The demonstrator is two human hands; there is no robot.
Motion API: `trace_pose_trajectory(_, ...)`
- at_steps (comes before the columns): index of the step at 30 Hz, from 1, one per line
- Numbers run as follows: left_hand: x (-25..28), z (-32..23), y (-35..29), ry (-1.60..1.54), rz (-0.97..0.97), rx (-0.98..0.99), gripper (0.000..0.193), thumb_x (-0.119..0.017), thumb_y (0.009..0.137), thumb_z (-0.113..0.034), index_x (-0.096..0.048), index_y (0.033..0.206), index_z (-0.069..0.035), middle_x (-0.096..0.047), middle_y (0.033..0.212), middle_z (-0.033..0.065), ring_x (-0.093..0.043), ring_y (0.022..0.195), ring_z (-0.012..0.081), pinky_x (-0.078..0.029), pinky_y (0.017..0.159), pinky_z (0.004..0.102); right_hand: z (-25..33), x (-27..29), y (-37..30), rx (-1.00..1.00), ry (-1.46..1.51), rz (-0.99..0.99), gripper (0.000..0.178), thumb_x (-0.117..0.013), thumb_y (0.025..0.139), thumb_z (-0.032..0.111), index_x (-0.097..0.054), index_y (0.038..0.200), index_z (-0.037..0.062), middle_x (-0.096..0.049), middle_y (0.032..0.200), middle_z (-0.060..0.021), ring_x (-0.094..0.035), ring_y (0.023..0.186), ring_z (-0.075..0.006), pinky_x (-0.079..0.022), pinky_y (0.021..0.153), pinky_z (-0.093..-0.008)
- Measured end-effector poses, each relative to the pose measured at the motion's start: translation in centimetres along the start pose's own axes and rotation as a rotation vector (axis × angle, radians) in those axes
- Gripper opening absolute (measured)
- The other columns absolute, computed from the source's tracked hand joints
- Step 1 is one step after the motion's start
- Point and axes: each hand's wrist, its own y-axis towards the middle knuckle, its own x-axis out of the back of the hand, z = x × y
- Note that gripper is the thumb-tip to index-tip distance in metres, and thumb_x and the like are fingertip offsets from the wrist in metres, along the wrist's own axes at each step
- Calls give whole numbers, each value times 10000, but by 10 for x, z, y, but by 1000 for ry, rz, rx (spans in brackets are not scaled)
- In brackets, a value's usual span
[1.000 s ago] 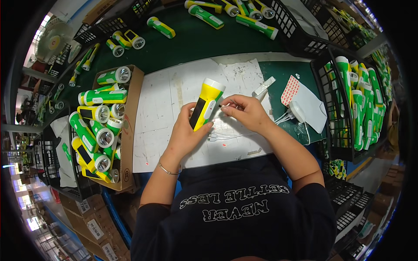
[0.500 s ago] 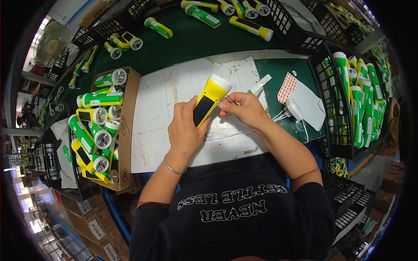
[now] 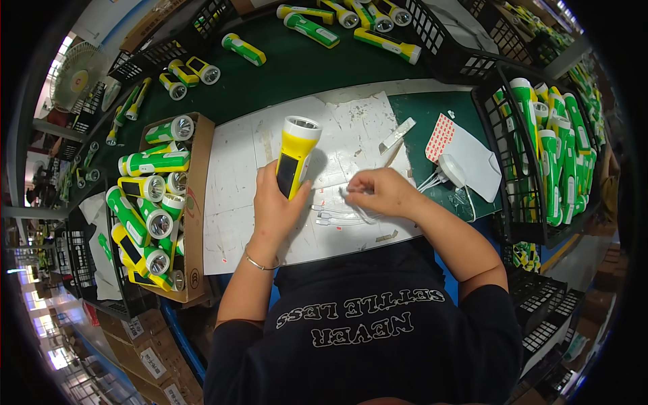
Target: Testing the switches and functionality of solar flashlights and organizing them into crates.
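Observation:
A yellow flashlight with a white head and a dark panel [image 3: 299,147] stands nearly upright in my left hand [image 3: 272,210], whose fingers wrap its lower body. To its right, my right hand [image 3: 386,193] is pinched over the white board, apart from the flashlight. A thin white cable [image 3: 365,214] runs up to its fingertips; its end is blurred there. Beneath, several white cables with plugs [image 3: 331,217] lie on the board. They lead toward a round white hub [image 3: 452,170] to the right of that hand.
At my left, a cardboard box [image 3: 200,202] holds several green and yellow flashlights. A black crate [image 3: 507,169] full of flashlights stands at my right. A white sheet with red marks [image 3: 480,165] lies by the hub. More flashlights [image 3: 312,30] lie along the green table's far side.
The flashlight has moved left and turned more upright in my left hand. My right hand has drawn away from the flashlight's side and dropped lower with the cable.

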Motion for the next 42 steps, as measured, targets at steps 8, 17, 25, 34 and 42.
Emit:
trace_pose_trajectory(8,1,-38,-18,22,385,-48,486,-688,723,-222,-483,1136,-68,-611,968,170,-614,829,351,-507,680,394,38,24,19,153,-267,-241,382,-555,826,393,-599,861,15,-550,662,-117,-530,593,-193,-399,552,-299)
trace_pose_trajectory(17,5,-32,-20,-786,864,282,451,-682,736,-204,-463,1099,-50,-551,722,71,-557,582,204,-458,571,296,36,24,15,314,-110,-172,368,-537,814,388,-588,729,34,-536,587,-139,-529,563,-300,-418,537,-346)
trace_pose_trajectory(25,10,-51,-16,107,525,-33,502,-681,732,-198,-436,1142,-46,-628,844,191,-625,776,370,-500,681,394,28,22,17,101,-171,-243,454,-437,867,444,-605,728,46,-586,648,-148,-579,645,-333,-438,589,-392)
trace_pose_trajectory(34,91,-8,-58,-719,987,132,618,-542,892,-346,-365,1339,41,-486,1286,175,-485,1175,257,-353,1006,360,31,94,-59,199,-106,-596,345,-447,899,340,-576,816,30,-564,706,-145,-558,651,-272,-432,621,-343)
trace_pose_trajectory(42,5,188,-215,116,549,98,387,-464,936,-296,-528,1175,2,-570,1138,139,-533,1041,245,-434,871,348,-18,287,-229,11,380,-1597,371,-519,866,515,-539,753,162,-405,562,60,-293,408,-51,-183,380,-244)
